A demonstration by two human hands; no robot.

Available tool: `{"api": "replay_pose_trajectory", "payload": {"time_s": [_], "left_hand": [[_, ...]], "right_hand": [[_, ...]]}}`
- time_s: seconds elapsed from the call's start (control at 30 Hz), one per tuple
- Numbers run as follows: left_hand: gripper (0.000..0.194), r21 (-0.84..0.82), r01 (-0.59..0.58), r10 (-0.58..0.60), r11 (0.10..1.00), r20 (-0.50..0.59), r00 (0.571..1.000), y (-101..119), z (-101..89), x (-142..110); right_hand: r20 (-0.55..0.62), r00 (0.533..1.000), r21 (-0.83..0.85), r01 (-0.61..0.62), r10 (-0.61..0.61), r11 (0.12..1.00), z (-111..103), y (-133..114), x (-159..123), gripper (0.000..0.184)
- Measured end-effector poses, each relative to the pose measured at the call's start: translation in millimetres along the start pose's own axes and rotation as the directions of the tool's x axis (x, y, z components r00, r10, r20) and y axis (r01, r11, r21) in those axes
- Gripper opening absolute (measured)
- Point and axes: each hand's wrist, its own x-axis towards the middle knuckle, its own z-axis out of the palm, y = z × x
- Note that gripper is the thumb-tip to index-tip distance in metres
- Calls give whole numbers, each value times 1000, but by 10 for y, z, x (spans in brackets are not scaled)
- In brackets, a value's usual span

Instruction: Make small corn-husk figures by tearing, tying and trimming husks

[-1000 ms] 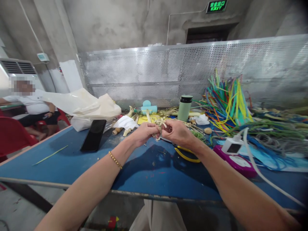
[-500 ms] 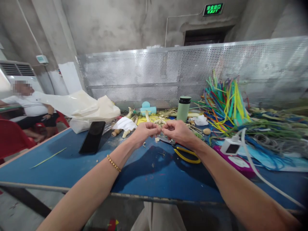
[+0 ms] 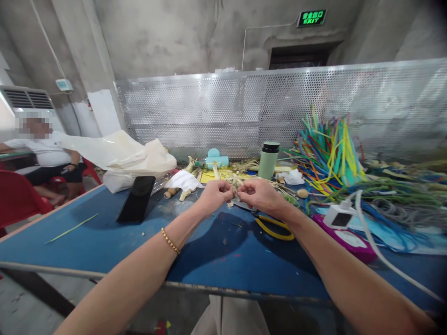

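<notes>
Head view shows your left hand (image 3: 215,195) and right hand (image 3: 260,194) close together, fingers pinched, above the blue surface (image 3: 104,242); what they grasp, I cannot tell. Pale fibres (image 3: 236,177) lie just behind them, and a yellow-handled tool (image 3: 274,231) is near your right wrist.

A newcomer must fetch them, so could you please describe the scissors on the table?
At the blue table, find the wearer's right hand, near the picture's middle. Just below it lie the scissors, partly hidden. Unlike the magenta box to their right, they are slim and yellow-handled.
</notes>
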Motion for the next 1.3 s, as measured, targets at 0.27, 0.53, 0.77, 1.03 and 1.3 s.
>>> {"api": "replay_pose_trajectory", "payload": {"time_s": [0.27,0.53,0.77,1.03,1.3], "left_hand": [[12,212,-49,58,976,-35,998,-67,14,19],[17,289,-33,39,957,-14,999,-66,49,0],[19,264,-9,9,965,-1,1000,-45,55,-11],[13,17,-17,14,1000,142,990,-57,17,7],[15,23,-15,15,1000,12,1000,-61,-13,36]], "right_hand": [[-116,975,-209,161,-188,965,78,97,25,14],[-117,980,-272,122,-159,954,142,101,37,11],[-158,974,-323,104,-162,941,229,86,27,10],[-210,971,-189,72,-112,979,61,94,72,10],[-67,994,350,-59,88,935,38,-60,-18,19]]}}
